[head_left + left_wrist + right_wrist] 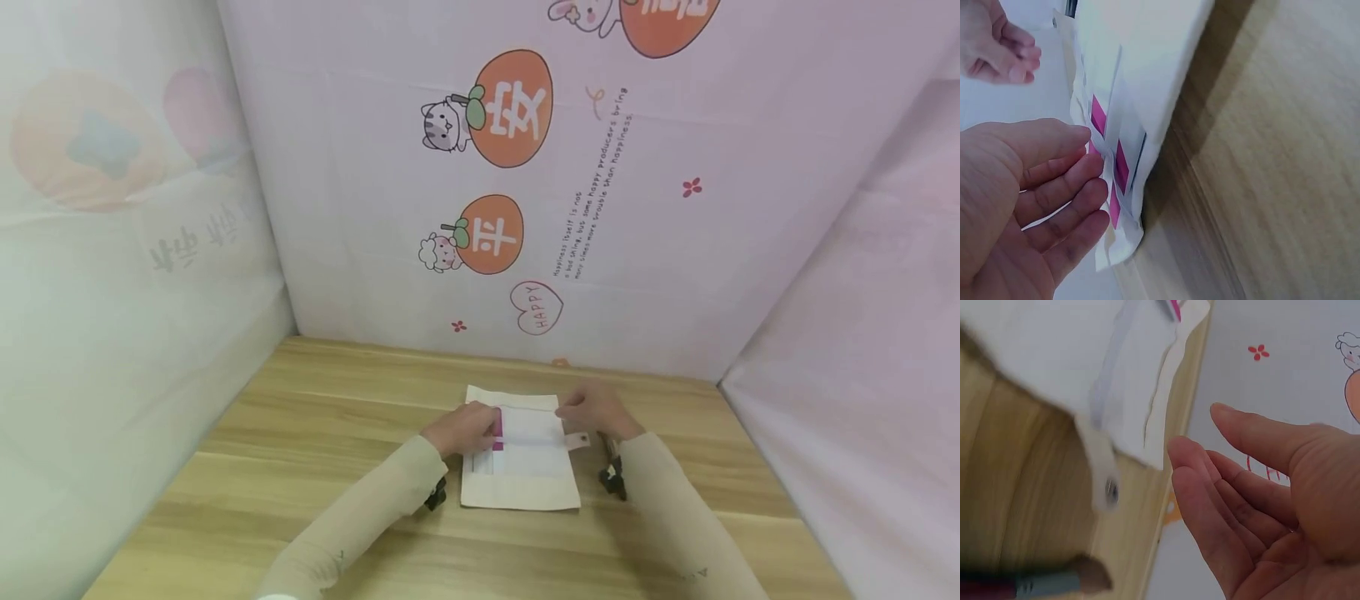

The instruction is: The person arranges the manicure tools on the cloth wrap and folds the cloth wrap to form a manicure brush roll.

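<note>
A white folding case [525, 492] with a snap strap [579, 441] lies spread open on the wooden table. Magenta strips [1122, 165] show among white layers at its left side. My left hand [463, 428] is over that side, its loosely bent fingertips right at the magenta strips in the left wrist view. At the case's far right corner is my right hand [596, 408]. In the right wrist view its thumb and fingers stand apart with nothing between them. A brush [1054, 584] with brown bristles lies to the right of the case, near the strap.
The wood-grain table [315, 417] is walled in by white printed cloth [360, 208] at the back, with more white cloth on the left and right. The case lies toward the table's far edge.
</note>
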Motion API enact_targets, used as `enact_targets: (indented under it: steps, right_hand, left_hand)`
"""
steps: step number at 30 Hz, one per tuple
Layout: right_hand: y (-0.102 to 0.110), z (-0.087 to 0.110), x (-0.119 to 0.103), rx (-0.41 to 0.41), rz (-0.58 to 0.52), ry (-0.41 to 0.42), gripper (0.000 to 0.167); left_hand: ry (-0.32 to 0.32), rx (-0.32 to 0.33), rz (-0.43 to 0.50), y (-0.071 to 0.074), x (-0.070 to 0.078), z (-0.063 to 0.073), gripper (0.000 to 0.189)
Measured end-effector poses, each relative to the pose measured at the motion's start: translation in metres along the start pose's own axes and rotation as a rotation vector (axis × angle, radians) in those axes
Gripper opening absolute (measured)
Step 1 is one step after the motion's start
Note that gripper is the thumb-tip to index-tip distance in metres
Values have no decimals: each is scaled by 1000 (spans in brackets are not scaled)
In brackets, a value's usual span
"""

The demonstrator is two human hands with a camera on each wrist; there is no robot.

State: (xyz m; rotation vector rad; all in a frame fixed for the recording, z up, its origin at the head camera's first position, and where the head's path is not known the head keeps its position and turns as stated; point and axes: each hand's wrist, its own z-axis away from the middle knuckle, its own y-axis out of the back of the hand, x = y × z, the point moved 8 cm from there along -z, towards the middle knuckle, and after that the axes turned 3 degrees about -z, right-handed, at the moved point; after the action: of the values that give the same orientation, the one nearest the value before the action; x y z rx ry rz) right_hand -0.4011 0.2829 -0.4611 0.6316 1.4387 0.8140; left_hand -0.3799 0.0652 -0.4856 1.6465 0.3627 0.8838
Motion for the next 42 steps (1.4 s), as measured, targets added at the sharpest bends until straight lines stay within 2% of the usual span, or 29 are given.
enact_targets:
  steps: [4,11,16,20,26,33,39,42]
  right_hand:
    - [14,14,17,2,14,11,16]
    - [30,28,48,13,74,-45,23]
    - [31,32,63,7,79,-76,28]
    - [27,33,71,11,90,-97,42]
    - [18,33,79,11,133,-121,55]
    - [13,30,79,18,179,-131,54]
    - [12,28,76,-2,168,-152,53]
    - [12,26,71,-24,157,-135,55]
  left_hand:
    - [3,2,-17,-5,1,-5,9]
    - [-5,7,-66,-7,8,-17,7]
    - [17,-9,-61,-9,11,-18,6]
    - [8,-18,-59,-9,14,-17,8]
    - [24,-40,-31,-12,14,-17,14]
    - [3,-36,-51,-15,20,-19,12]
    - [-7,-15,-73,-13,23,-20,9]
    - [-13,-5,-62,-12,23,-20,10]
